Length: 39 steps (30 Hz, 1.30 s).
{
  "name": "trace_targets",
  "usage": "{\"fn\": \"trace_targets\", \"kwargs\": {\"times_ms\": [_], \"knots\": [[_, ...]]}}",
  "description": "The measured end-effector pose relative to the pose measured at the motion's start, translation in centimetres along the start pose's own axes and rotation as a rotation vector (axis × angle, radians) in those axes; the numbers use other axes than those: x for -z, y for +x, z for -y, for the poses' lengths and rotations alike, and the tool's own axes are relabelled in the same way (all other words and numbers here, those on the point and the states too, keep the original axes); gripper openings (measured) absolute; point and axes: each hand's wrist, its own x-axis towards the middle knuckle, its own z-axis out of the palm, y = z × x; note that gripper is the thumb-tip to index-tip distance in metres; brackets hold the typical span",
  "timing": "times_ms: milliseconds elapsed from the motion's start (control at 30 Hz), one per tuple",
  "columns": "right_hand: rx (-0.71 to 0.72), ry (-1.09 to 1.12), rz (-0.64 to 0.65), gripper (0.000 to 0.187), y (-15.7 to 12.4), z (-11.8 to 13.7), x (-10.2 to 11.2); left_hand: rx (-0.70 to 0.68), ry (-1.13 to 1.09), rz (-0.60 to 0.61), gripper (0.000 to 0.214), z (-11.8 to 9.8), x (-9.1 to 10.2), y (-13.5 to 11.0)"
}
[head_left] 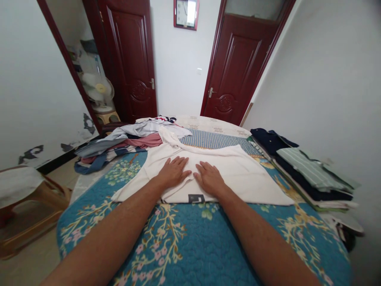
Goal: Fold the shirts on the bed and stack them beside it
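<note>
A white shirt point(244, 174) lies spread across the table on a teal floral quilted cover point(190, 246). Its fabric is wrinkled between and beside my hands, and a dark printed patch point(196, 198) shows at its near edge. My left hand point(174, 171) rests flat on the middle of the shirt, fingers stretched out. Just to its right, my right hand point(210, 177) also presses flat on the cloth with its fingers extended. A small gap separates the two hands.
A loose heap of clothes point(119, 145) sits at the far left of the table. On the right edge stands a stack of folded clothes point(312, 171). A stool point(32, 198) is at the left, and two dark red doors point(131, 51) are behind.
</note>
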Motion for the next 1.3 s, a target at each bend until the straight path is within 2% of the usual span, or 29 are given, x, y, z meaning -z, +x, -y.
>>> {"fn": "trace_targets", "kwargs": {"times_ms": [133,267,400,600,900,1067,1167,1300], "knots": [[-0.166,-0.025,0.018,0.062,1.0,-3.3,0.5,0.183,0.073,-0.064,0.069,0.9,0.4,0.3],[-0.280,-0.035,0.031,0.065,2.0,-7.2,1.1,0.380,0.127,-0.046,0.073,3.3,1.2,0.5],[-0.360,-0.066,0.023,0.065,2.9,-10.8,1.7,0.479,0.124,-0.035,0.078,5.7,2.1,0.4],[-0.450,-0.086,0.010,0.066,3.6,-16.0,2.0,0.497,0.135,-0.035,0.079,7.2,2.3,0.2],[-0.529,-0.207,-0.053,0.066,5.1,-22.1,1.2,0.509,0.148,-0.038,0.076,6.8,2.0,-0.2],[-0.570,-0.167,-0.144,0.062,6.0,-24.8,1.3,0.484,0.150,-0.015,0.075,6.5,2.2,-0.5],[-0.600,-0.114,-0.184,0.063,6.9,-26.8,1.2,0.476,0.099,-0.010,0.071,6.9,3.2,-0.4],[-0.652,-0.065,-0.234,0.066,8.0,-28.9,1.3,0.459,-0.181,-0.072,0.051,9.1,6.2,1.9]]}}
